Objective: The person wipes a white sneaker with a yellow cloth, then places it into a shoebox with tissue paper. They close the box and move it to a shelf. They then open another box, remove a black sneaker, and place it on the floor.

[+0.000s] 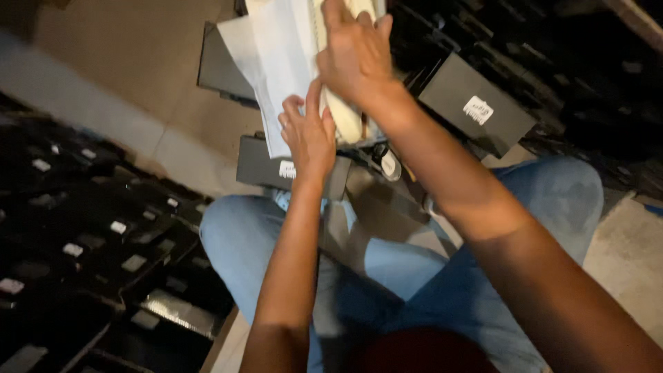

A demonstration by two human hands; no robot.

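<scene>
I sit on the floor with my legs in blue jeans (262, 242) bent in front of me. My left hand (308, 132) grips the lower edge of a sheet of white wrapping paper (266, 62). My right hand (353, 54) presses flat on a cream-coloured shoe (345, 114) that lies on the paper. Both rest over a dark open box (259, 166) with a white label, between my knees. The upper part of the shoe is hidden under my right hand.
A large stack of black boxes with white labels (90, 242) fills the left side. More dark boxes (476, 103) are piled at the upper right. Beige floor tiles (131, 41) show at the upper left and at the right edge (632, 255).
</scene>
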